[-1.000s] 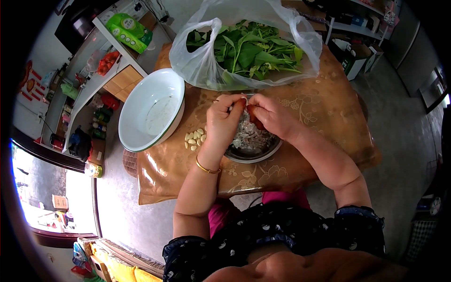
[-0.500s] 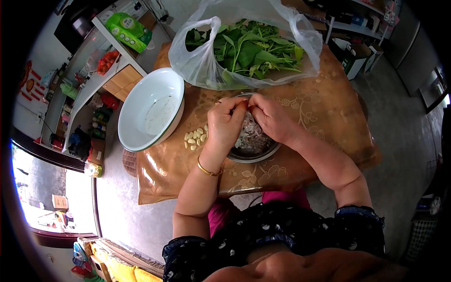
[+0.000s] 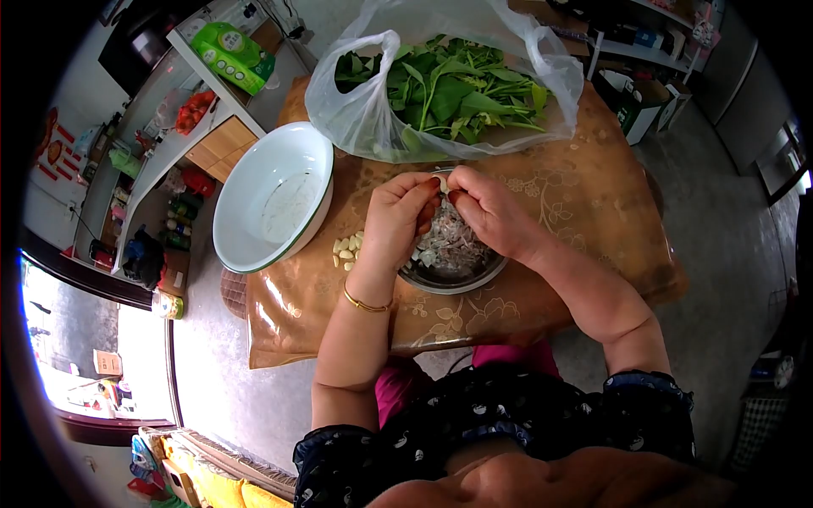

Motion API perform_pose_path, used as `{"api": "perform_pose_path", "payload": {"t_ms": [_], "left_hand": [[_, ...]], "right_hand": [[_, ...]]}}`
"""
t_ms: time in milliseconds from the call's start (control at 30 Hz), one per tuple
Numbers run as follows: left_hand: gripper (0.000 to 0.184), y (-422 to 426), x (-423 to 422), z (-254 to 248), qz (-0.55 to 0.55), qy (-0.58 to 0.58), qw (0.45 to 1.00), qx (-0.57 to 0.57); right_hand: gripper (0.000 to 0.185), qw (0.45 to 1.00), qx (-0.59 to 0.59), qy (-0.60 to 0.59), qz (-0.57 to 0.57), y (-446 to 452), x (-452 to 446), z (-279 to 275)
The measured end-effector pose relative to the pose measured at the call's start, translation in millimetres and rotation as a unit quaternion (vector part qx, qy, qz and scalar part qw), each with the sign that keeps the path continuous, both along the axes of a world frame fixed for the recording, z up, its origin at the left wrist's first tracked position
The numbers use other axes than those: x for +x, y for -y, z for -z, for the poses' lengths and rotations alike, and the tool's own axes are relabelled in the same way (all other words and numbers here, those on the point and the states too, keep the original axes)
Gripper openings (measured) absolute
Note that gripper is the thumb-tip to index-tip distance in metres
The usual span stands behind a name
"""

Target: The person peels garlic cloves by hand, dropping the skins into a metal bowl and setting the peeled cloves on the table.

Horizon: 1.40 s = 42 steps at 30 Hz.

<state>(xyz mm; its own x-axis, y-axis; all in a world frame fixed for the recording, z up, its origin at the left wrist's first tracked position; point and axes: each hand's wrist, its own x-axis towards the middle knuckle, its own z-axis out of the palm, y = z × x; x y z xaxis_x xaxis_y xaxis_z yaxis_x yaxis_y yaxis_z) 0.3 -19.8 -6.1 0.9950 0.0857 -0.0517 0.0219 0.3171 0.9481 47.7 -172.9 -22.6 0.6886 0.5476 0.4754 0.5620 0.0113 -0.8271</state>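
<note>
Over a steel bowl [image 3: 461,288], my left hand [image 3: 402,212] and my right hand [image 3: 487,207] meet with fingertips pinched together. Between them a small pale garlic clove [image 3: 443,181] shows, partly covered by the fingers. Papery garlic skins [image 3: 457,245] fill much of the bowl below. Several peeled garlic cloves [image 3: 345,248] lie on the tabletop left of my left wrist, some of them hidden behind it. A gold bracelet [image 3: 366,304] sits on my left forearm.
A white enamel basin [image 3: 233,216] with a dark rim stands on the table's left side. At the back, a clear plastic bag [image 3: 356,118] holds leafy greens [image 3: 449,89]. The table [image 3: 593,220] has a brown flowered cover. Shelves [image 3: 190,127] stand at the left.
My left hand has shifted slightly left and turned, showing more of the skins in the bowl and covering some cloves. The pale clove between my fingertips now shows more clearly.
</note>
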Motion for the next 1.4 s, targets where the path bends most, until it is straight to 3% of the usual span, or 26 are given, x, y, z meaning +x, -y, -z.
{"api": "perform_pose_path", "payload": {"t_ms": [133,433,733,833,1133,1400], "left_hand": [[0.011,4.4,0.8,0.5,-0.025,0.062,0.998,0.018],[0.012,4.1,1.2,6.6,-0.053,0.105,0.977,0.179],[0.015,0.5,1.8,8.4,-0.008,0.129,0.978,0.164],[0.015,-3.5,2.0,5.7,0.016,0.086,0.989,0.116],[0.016,-9.4,4.1,4.5,0.044,0.057,0.997,-0.025],[0.014,-11.7,5.7,1.2,0.019,0.050,0.997,-0.054]], "right_hand": [[0.001,1.000,0.006,-0.014,-0.007,1.5,-1.6,-4.4],[0.006,0.999,0.008,-0.052,-0.010,3.6,-1.8,-9.2],[0.008,0.990,0.039,-0.125,-0.053,7.5,-1.7,-13.9],[0.009,0.979,0.046,-0.179,-0.086,8.9,1.2,-12.0],[0.009,0.976,0.044,-0.193,-0.086,11.2,-0.7,-16.6],[0.008,0.963,0.079,-0.240,-0.089,11.4,-3.9,-20.9]]}}
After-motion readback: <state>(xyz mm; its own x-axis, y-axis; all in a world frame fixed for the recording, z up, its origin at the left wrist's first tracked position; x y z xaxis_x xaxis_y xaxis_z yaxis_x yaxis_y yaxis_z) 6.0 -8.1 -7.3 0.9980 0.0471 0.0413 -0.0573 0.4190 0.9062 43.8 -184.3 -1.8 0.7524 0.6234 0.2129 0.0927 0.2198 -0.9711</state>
